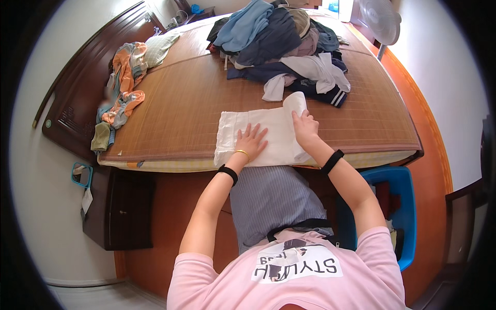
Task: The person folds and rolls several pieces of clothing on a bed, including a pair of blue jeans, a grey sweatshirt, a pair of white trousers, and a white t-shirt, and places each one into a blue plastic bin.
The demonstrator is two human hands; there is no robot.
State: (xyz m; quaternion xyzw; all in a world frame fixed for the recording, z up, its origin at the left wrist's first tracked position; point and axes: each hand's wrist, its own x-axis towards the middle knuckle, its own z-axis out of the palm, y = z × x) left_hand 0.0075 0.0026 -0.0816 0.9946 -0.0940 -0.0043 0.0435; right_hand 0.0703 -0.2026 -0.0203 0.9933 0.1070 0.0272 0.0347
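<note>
A white cloth garment lies flattened at the near edge of the bed, with a gathered, ruffled band along its left end. Its right end is turned over into a loose roll. My right hand grips this rolled end, thumb on the near side; part of the roll is hidden behind the hand. My left hand rests palm down on the flat part, fingers spread, holding nothing. Just beyond the roll lie a white garment and a navy garment with white stripes.
A large heap of clothes sits farther back on the bed's woven mat. Orange and grey fabric lies by the headboard. A blue plastic tub stands low right, a dark nightstand low left, a fan back right.
</note>
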